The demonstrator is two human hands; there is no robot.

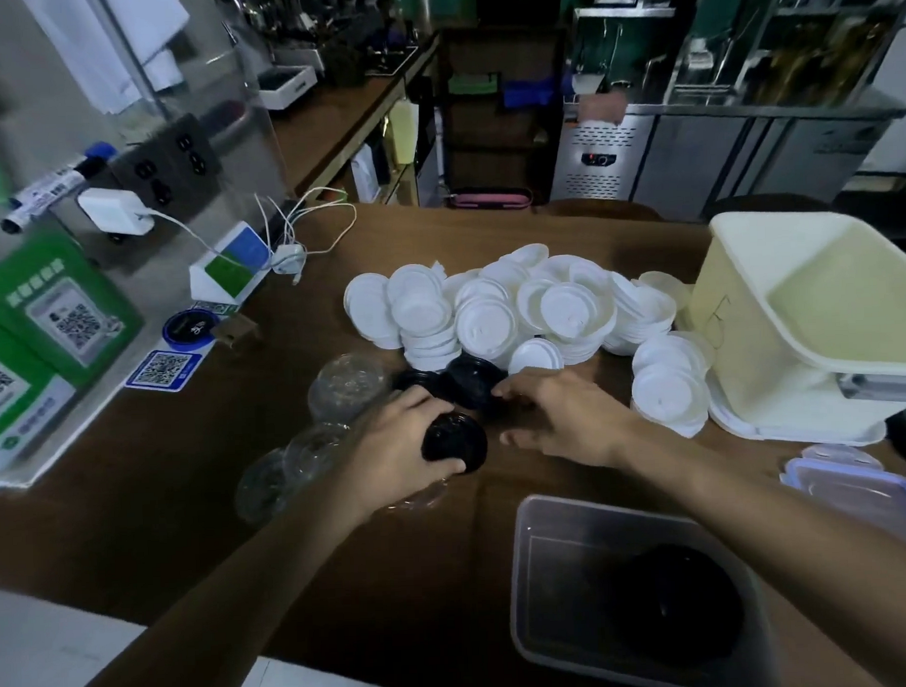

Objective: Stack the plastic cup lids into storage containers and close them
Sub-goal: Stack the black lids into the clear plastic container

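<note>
Lettering on green QR sign (70, 326) blurs; left hand (398, 448) grips black lids (457, 443), right hand (561, 421) open.

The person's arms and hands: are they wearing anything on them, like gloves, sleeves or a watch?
No. The left hand and right hand are bare, no gloves. The left forearm and right forearm are uncovered to the picture's edge, no sleeve in sight. No watch or bracelet shows at either wrist.
</note>
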